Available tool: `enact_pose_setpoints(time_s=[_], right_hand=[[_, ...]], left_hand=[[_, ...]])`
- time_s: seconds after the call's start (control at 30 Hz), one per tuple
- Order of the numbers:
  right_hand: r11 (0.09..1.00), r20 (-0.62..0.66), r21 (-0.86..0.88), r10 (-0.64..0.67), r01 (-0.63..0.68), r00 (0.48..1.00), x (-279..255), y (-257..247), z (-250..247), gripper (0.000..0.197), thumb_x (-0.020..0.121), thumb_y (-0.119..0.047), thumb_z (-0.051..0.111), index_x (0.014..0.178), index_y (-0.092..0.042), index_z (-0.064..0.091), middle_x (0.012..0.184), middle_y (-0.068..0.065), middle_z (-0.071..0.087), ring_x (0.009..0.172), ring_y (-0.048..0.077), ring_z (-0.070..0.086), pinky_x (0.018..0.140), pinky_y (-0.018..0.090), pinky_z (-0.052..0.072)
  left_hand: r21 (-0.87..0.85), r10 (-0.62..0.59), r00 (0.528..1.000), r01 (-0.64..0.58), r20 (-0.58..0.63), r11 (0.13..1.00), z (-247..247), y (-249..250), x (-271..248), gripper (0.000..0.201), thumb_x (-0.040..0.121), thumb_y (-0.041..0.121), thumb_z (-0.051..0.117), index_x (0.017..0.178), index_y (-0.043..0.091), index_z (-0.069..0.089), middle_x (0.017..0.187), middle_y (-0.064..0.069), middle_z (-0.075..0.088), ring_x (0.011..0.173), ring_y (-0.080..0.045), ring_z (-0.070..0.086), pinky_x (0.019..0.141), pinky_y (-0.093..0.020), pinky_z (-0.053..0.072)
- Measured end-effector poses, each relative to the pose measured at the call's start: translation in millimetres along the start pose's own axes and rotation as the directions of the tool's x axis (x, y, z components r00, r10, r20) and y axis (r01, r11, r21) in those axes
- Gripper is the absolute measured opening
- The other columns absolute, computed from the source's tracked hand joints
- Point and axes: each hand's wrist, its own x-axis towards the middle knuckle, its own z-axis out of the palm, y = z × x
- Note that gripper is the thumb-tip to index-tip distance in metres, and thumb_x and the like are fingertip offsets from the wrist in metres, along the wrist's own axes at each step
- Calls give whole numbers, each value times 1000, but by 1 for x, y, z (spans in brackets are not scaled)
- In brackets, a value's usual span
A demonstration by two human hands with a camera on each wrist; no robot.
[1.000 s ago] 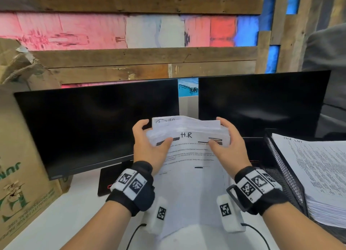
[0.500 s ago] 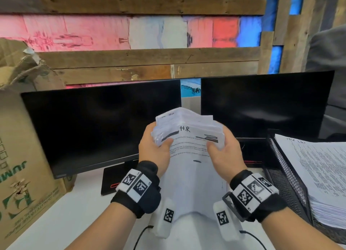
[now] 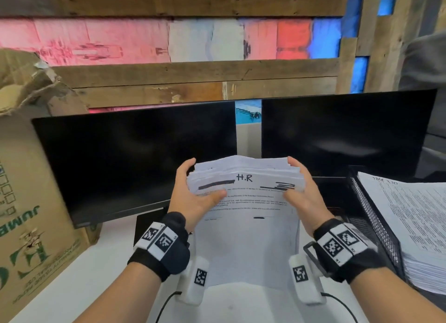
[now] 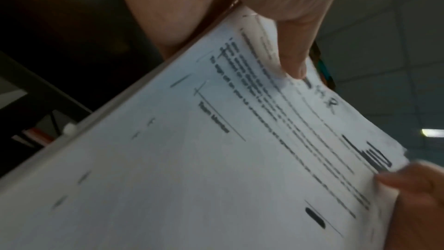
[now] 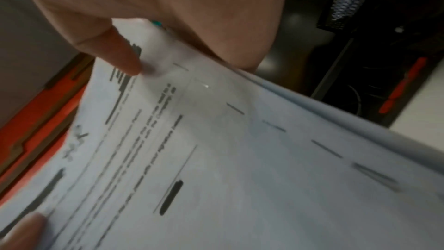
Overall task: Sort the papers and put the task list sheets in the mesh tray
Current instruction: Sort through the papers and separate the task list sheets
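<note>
The left hand [image 3: 193, 197] and right hand [image 3: 301, 197] are each gripping a side of the paper stack [image 3: 246, 202], thumbs pressing its "H.R" top sheet. Far right, the mesh tray [image 3: 376, 228] is already holding many task list sheets [image 3: 415, 226]; sorting is seemingly continuing.

Office desk – twin monitors [image 3: 135, 163], mesh tray [image 3: 376, 226] stacked with paperwork, plank wall behind.

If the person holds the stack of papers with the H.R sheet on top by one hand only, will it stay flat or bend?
The stack of papers would probably sag: the sheets already curve between the left hand and right hand. The fanned top edges suggest loose sheets could slip apart.
</note>
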Motion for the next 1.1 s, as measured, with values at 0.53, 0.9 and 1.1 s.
enact_pose_setpoints(time_s=[0.53, 0.9, 1.1], right_hand=[[1000, -58, 9, 9, -9, 998, -7, 12, 2, 61, 75, 9, 58, 128, -18, 46, 107, 0, 64, 98, 11, 64, 74, 25, 57], [998, -85, -45, 29, -33, 996, -6, 14, 8, 66, 77, 13, 63, 131, -19, 42, 109, -1, 62, 98, 10, 63, 73, 21, 55], [999, -58, -33, -5, 3, 998, -7, 15, 6, 68, 74, 15, 60, 132, -16, 42, 111, 6, 62, 97, 14, 64, 70, 20, 54]], left_hand=[[-64, 38, 999, -39, -26, 997, 0, -5, -6, 96, 69, 6, 81, 139, 37, 24, 120, 8, 54, 102, -9, 62, 74, -16, 56], [829, 220, 895, -444, 389, 341, 29, 60, 14, 59, 84, 64, 49, 138, 40, 40, 148, 13, 32, 137, -14, 26, 115, -50, 15], [814, -59, 835, -513, 546, 271, 48, 72, 22, 63, 92, 58, 39, 148, 42, 14, 157, 11, 15, 141, -19, 23, 115, -55, 13]])
